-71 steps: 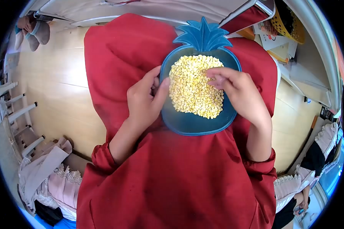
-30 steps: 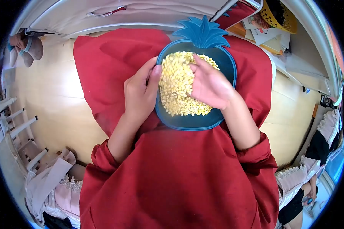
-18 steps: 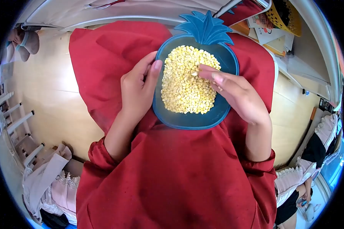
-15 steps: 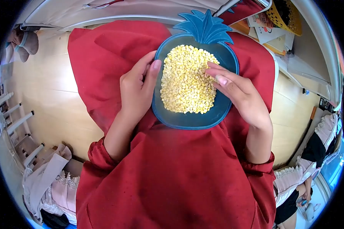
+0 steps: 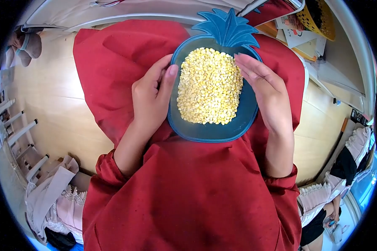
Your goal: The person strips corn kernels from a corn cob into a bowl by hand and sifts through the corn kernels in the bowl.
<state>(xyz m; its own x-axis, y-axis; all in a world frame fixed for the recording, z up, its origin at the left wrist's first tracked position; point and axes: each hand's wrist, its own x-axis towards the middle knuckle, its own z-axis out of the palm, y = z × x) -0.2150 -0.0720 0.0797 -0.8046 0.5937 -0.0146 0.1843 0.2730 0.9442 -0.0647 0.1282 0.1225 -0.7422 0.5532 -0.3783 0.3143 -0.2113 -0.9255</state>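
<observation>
A blue pineapple-shaped tray [image 5: 197,133] rests on my lap, its leafy crown pointing away from me. Inside lies a wide heap of small yellow grains [image 5: 209,88], like split beans or corn kernels; I cannot tell which. My left hand [image 5: 150,95] grips the tray's left rim, thumb on the near side and fingers partly hidden. At the heap's upper right edge, my right hand [image 5: 269,90] has its fingers stretched out close together, palm turned toward the grains. It holds nothing that I can see.
Red cloth [image 5: 188,188] covers my body and lap. A yellow perforated basket [image 5: 316,19] and papers [image 5: 299,42] sit on a shelf at the upper right. White chair legs [image 5: 23,131] stand at the left. Another person's hand [image 5: 334,217] shows at the lower right.
My right hand has moved from over the grains to their right edge, and its fingers have straightened. The heap's right side looks straighter. My left hand stays on the rim.
</observation>
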